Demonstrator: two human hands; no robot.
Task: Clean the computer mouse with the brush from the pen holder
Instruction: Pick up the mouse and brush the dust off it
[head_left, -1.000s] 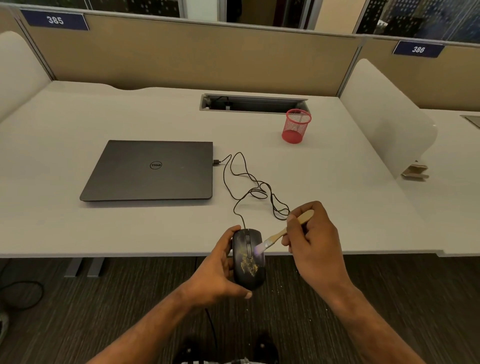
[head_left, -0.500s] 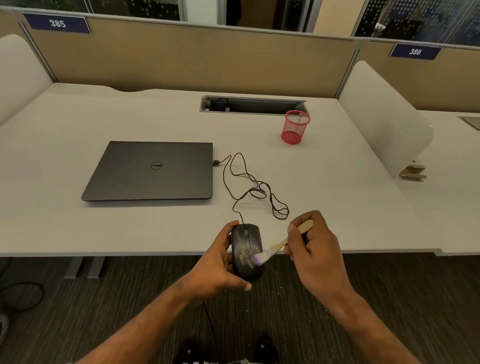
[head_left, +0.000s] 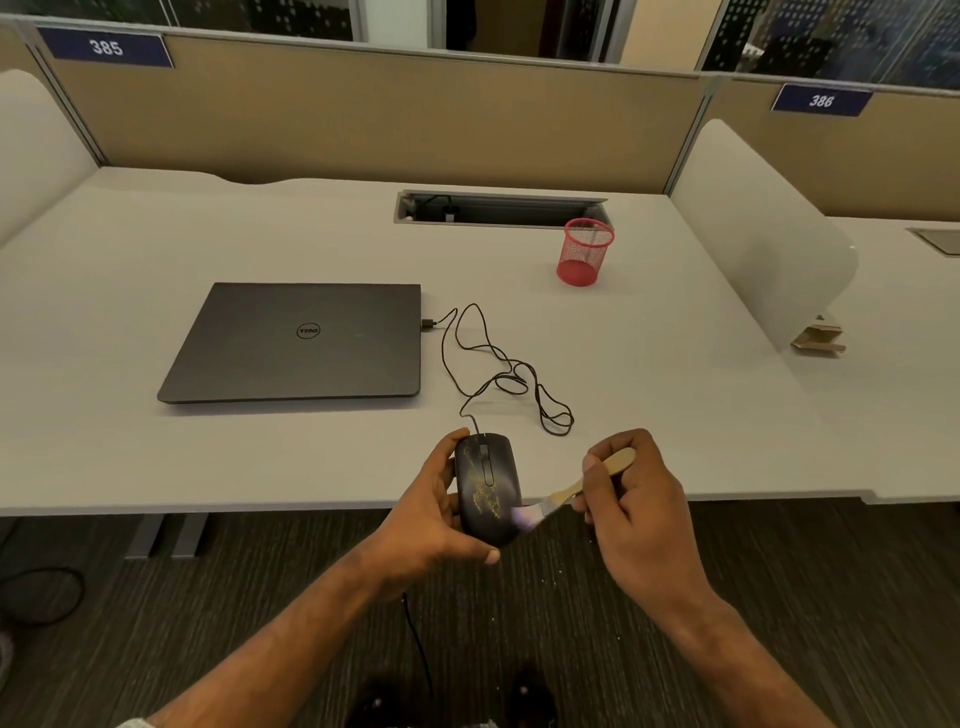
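Clutching brush (head_left: 576, 486), bristles touching held mouse (head_left: 488, 488)

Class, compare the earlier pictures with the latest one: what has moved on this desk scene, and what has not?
The brush in the right hand has swept its bristles from the mouse's middle to its lower right edge. The left hand still holds the mouse at the desk edge. Laptop, cable and pen holder stayed put.

The mouse (head_left: 488, 488) I hold is black with yellow speckles (like dust). My brush (head_left: 571, 488) has pale wood and whitish-lilac bristles. At one o'clock stands the red mesh pen holder (head_left: 585, 252); at eleven, the dark grey laptop (head_left: 298, 343).
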